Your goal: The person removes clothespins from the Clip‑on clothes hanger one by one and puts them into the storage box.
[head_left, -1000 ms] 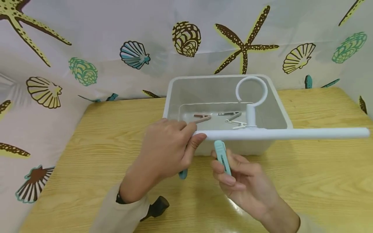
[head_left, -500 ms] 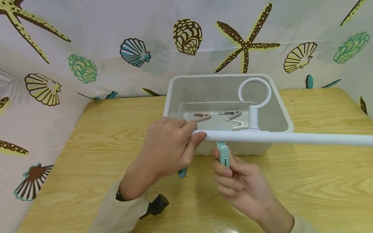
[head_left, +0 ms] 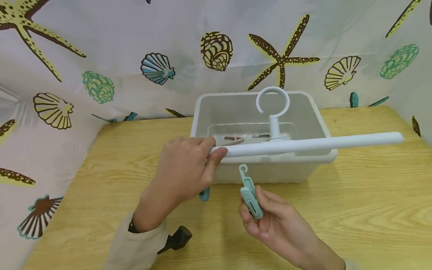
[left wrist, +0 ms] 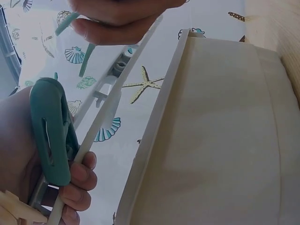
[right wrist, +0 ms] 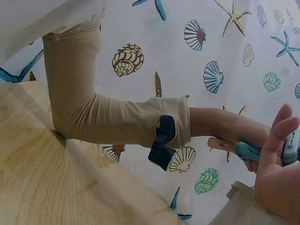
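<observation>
- The white hanger [head_left: 320,144], smooth and plastic-looking, has a straight round bar, a short stem and a ring left open at one side; in the head view its bar crosses in front of the bin.
- The left grip [head_left: 182,165] is clamped on the bar's left end, fingers and thumb curled round it.
- The right grip [head_left: 270,217] pinches the mint clip [head_left: 251,202], a slotted body with a slim curled hook, below the bar and apart from it.
- The teal clip [left wrist: 51,131], rounded and slotted, sits by the left grip; the tan clip [right wrist: 221,144] is just beside it.
- The pale bin [head_left: 270,174] has rounded corners and a thick rim; the pinkish-brown clip [head_left: 233,140] and the dark grey clip [head_left: 261,135] lie inside.
- The bench [head_left: 128,150] is yellowish wood with wavy grain.
- White cloth [head_left: 118,22] printed with shells and starfish encloses the bench.
- The left sleeve [head_left: 136,240] is plain beige fabric.
</observation>
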A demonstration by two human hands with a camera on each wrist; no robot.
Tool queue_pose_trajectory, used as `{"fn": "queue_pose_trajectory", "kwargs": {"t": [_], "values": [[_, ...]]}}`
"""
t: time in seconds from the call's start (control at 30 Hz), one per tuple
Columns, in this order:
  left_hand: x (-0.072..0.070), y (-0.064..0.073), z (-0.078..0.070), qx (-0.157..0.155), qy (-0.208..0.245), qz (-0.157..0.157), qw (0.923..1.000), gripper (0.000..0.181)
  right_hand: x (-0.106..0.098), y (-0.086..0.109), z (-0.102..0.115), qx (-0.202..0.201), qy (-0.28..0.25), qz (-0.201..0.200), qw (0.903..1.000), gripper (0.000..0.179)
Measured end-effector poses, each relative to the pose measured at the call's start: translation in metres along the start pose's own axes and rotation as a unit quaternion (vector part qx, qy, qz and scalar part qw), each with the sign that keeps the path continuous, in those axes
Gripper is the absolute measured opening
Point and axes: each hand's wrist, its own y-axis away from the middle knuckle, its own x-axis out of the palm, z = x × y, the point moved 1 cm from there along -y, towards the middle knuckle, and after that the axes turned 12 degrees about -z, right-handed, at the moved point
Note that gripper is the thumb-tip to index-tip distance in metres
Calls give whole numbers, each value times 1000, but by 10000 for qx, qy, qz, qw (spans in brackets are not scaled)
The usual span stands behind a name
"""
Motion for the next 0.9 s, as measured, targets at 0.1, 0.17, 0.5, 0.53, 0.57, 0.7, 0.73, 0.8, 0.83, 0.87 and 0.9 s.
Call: {"fn": "queue_pose_trajectory", "kwargs": {"t": [0.1, 0.17, 0.5, 0.53, 0.57, 0.7, 0.73, 0.8, 0.83, 0.87, 0.9], "values": [[0, 1, 0, -42, -34, 152, 9999, 44, 1, 1, 2, -60, 83, 29, 9999, 37], [1, 1, 0, -9, -76, 216, 9997, 41, 2, 1, 3, -96, 102, 47, 9999, 38], [4, 2, -3, 17, -106, 454, 9989, 41, 9, 3, 12, 22, 321, -402, 9987, 35], [4, 2, -3, 10, -99, 475, 9988, 41, 9, 3, 13, -28, 341, -368, 9987, 35], [4, 2, -3, 0, -94, 496, 9987, 41, 9, 3, 14, -104, 421, -326, 9985, 35], [3, 1, -3, -37, -76, 535, 9985, 41, 10, 4, 21, -401, 884, -264, 9949, 32], [3, 1, -3, -45, -75, 535, 9985, 41, 10, 5, 23, -467, 1017, -256, 9934, 32], [2, 1, -3, -55, -97, 535, 9985, 40, 11, 6, 28, -552, 1200, -211, 9910, 30], [2, 1, -3, -58, -109, 527, 9985, 40, 12, 6, 30, -579, 1277, -206, 9899, 30], [2, 1, -3, -55, -123, 516, 9986, 40, 13, 7, 32, -619, 1364, -220, 9885, 29], [1, 1, -3, -49, -135, 503, 9986, 40, 15, 7, 34, -631, 1405, -219, 9878, 29]]}}
